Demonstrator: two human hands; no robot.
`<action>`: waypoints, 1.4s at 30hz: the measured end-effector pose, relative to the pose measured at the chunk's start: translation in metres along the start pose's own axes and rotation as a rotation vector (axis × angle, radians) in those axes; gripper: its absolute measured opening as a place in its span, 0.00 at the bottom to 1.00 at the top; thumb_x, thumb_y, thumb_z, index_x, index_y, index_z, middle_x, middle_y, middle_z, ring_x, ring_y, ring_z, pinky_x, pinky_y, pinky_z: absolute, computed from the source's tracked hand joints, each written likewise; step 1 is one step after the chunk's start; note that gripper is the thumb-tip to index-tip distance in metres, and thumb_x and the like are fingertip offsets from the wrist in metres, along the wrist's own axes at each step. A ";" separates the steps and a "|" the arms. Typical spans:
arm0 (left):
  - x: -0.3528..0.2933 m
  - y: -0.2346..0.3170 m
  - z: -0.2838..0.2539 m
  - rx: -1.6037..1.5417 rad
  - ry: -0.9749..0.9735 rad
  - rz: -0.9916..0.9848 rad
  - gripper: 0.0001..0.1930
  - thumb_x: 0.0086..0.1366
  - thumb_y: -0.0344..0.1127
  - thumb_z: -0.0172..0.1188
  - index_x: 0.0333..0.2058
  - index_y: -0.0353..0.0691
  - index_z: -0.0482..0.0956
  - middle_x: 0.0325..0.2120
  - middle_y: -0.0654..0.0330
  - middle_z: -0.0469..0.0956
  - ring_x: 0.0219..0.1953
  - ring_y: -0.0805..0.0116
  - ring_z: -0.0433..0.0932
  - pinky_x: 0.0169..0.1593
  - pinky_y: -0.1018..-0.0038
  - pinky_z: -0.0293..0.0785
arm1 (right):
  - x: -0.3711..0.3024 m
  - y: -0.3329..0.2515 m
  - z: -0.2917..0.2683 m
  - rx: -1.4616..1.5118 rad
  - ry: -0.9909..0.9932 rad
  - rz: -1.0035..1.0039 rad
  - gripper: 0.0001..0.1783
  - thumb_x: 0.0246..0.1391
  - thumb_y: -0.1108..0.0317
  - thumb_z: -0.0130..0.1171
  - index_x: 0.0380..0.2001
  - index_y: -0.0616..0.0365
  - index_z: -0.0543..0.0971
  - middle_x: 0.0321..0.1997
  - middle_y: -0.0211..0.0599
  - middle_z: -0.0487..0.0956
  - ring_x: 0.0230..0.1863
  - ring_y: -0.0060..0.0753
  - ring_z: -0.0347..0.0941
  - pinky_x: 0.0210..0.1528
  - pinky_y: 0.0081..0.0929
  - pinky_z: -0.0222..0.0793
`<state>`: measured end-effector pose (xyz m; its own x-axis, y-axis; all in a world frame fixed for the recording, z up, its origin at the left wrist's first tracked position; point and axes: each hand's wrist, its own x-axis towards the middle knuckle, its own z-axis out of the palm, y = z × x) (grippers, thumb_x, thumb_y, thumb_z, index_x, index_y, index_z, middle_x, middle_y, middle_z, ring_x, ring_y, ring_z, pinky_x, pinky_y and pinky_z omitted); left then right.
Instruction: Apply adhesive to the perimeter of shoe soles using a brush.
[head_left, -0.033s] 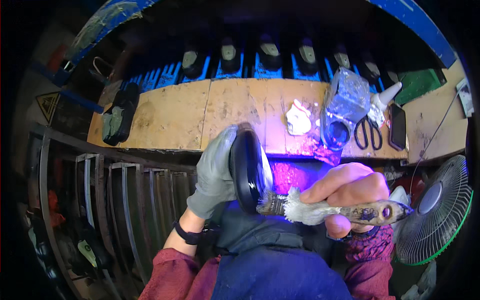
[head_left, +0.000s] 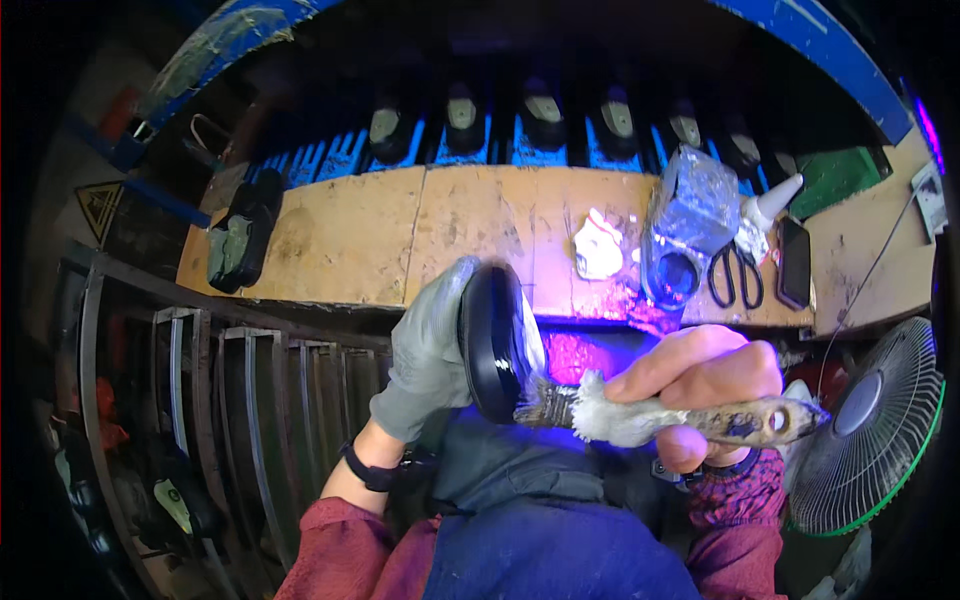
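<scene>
My left hand (head_left: 425, 345), in a grey glove, grips a black shoe (head_left: 487, 350) from its left side. The shoe is tipped on its side, with its pale underside turned right and mostly hidden from me. In my bare right hand (head_left: 700, 375) is a worn paintbrush (head_left: 625, 418), pinched between thumb and fingers. White stuff is caked around the brush's neck. Its dark bristles point left and touch the lower right edge of the shoe, or come very close to it.
A worktable (head_left: 350, 230) runs across ahead, bearing another shoe (head_left: 240, 235), a crumpled white lump (head_left: 598, 248), a wrapped block with a cup (head_left: 690, 215), scissors (head_left: 735, 277) and a dark phone-like slab (head_left: 794, 262). Shoes stand on blue racks behind. A fan (head_left: 865, 420) is at right, metal frames (head_left: 255, 400) left.
The whole view has shifted slightly, so the table sits a little lower. Both hands, the shoe and the paintbrush keep nearly the same places.
</scene>
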<state>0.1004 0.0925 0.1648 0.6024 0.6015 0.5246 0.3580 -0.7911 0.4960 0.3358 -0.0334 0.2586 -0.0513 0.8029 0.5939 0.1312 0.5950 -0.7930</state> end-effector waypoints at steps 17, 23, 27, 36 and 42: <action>-0.005 0.023 -0.016 -0.569 -0.730 -0.551 0.55 0.40 0.48 0.78 0.64 0.36 0.57 0.58 0.47 0.67 0.60 0.55 0.69 0.64 0.64 0.66 | 0.038 0.050 0.004 -0.083 0.269 0.077 0.10 0.64 0.65 0.54 0.34 0.57 0.65 0.28 0.47 0.79 0.22 0.23 0.74 0.22 0.18 0.70; 0.010 0.012 -0.011 -0.762 -0.761 -0.682 0.49 0.42 0.40 0.78 0.62 0.35 0.62 0.55 0.51 0.71 0.57 0.63 0.71 0.61 0.67 0.68 | 0.013 0.068 0.008 0.036 0.232 0.047 0.11 0.54 0.78 0.63 0.34 0.61 0.69 0.27 0.41 0.79 0.29 0.30 0.77 0.33 0.26 0.73; 0.012 0.002 -0.005 -0.957 -0.667 -0.748 0.37 0.47 0.29 0.72 0.57 0.34 0.69 0.45 0.60 0.77 0.47 0.73 0.74 0.54 0.72 0.71 | -0.002 0.083 0.013 0.063 0.211 0.052 0.12 0.53 0.78 0.64 0.34 0.61 0.69 0.27 0.41 0.79 0.27 0.31 0.77 0.31 0.28 0.73; 0.000 -0.025 0.041 -1.940 -0.211 -1.362 0.26 0.71 0.52 0.50 0.58 0.36 0.70 0.50 0.57 0.77 0.49 0.69 0.77 0.56 0.70 0.74 | -0.037 0.097 -0.052 -0.033 0.635 0.376 0.09 0.62 0.71 0.58 0.35 0.63 0.69 0.23 0.40 0.79 0.26 0.30 0.79 0.29 0.26 0.76; -0.050 0.015 0.059 -2.402 -0.011 -0.980 0.39 0.66 0.65 0.48 0.67 0.45 0.59 0.64 0.53 0.64 0.65 0.57 0.64 0.67 0.55 0.58 | -0.065 0.125 -0.099 -0.999 0.439 0.310 0.08 0.56 0.71 0.64 0.30 0.60 0.74 0.22 0.34 0.78 0.22 0.24 0.76 0.26 0.23 0.69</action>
<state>0.1174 0.0438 0.1049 0.8395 0.5199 -0.1581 -0.5244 0.8513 0.0148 0.4535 -0.0149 0.1340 0.4469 0.7106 0.5435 0.8193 -0.0812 -0.5675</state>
